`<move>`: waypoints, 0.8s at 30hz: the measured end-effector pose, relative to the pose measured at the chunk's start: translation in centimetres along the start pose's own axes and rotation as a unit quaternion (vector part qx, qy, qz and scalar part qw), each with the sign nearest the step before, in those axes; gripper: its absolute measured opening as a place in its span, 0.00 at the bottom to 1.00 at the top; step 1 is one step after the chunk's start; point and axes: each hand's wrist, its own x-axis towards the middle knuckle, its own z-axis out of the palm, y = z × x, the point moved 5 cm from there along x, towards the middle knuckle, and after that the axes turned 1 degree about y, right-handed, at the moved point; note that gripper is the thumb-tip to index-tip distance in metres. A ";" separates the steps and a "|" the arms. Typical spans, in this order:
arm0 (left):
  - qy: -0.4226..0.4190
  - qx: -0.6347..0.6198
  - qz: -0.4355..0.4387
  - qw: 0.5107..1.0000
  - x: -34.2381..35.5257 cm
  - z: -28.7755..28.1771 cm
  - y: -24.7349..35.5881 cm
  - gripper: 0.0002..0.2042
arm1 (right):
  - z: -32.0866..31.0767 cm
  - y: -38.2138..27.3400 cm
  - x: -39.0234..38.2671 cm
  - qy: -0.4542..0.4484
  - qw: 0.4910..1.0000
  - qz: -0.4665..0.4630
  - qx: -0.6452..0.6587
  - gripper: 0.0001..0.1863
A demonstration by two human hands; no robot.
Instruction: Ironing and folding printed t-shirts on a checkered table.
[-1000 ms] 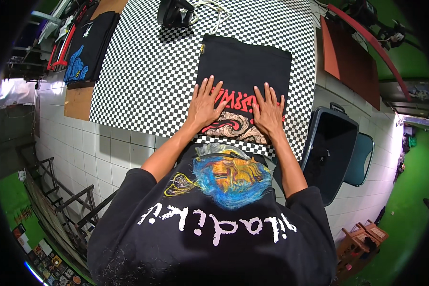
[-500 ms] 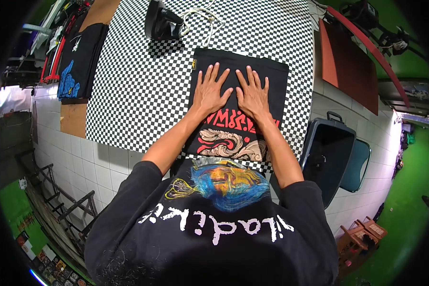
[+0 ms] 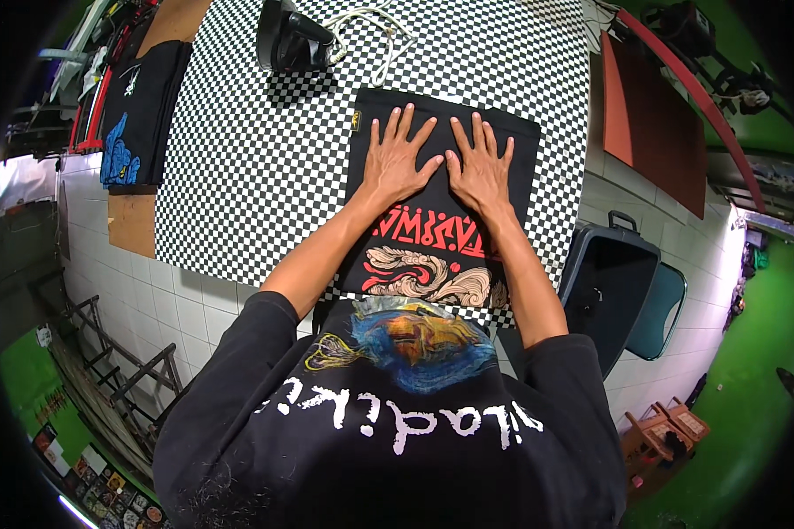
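A folded black T-shirt (image 3: 434,194) lies flat on the checkered table cover (image 3: 238,159), with red lettering and a beige-and-red swirl print on its near part. A small yellow tag shows at its left edge. My left hand (image 3: 399,163) rests palm down on the shirt's upper left, fingers spread. To its right, my right hand (image 3: 481,167) presses flat on the cloth with its fingers apart too. The thumbs point toward each other with a narrow gap between them. Neither hand grips anything.
Beyond the shirt, at the far left, stands a dark iron (image 3: 282,40) with a looped white cord (image 3: 388,44). More folded black shirts (image 3: 150,115) lie on brown board at the left. A black open bin (image 3: 613,273) and a reddish-brown panel (image 3: 648,132) are at the right.
Both hands have slid slightly forward and a little to the right over the shirt, staying flat. The red lettering shows more fully between my forearms.
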 end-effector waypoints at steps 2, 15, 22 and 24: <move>0.014 -0.001 -0.008 1.000 0.2 -0.6 -0.5 0.35 | -0.6 1.1 0.2 0.020 0.999 0.027 -0.016 0.33; 0.027 0.020 -0.042 0.999 0.7 -0.4 -3.9 0.33 | -0.6 6.0 0.1 0.058 0.995 0.082 -0.018 0.32; 0.046 0.009 -0.062 0.997 -0.7 -1.7 -4.5 0.35 | -1.9 6.2 -0.6 0.080 0.986 0.138 -0.046 0.33; 0.042 -0.001 -0.075 0.996 -1.4 -1.0 -5.8 0.35 | -1.0 7.1 -1.1 0.057 0.987 0.141 -0.056 0.33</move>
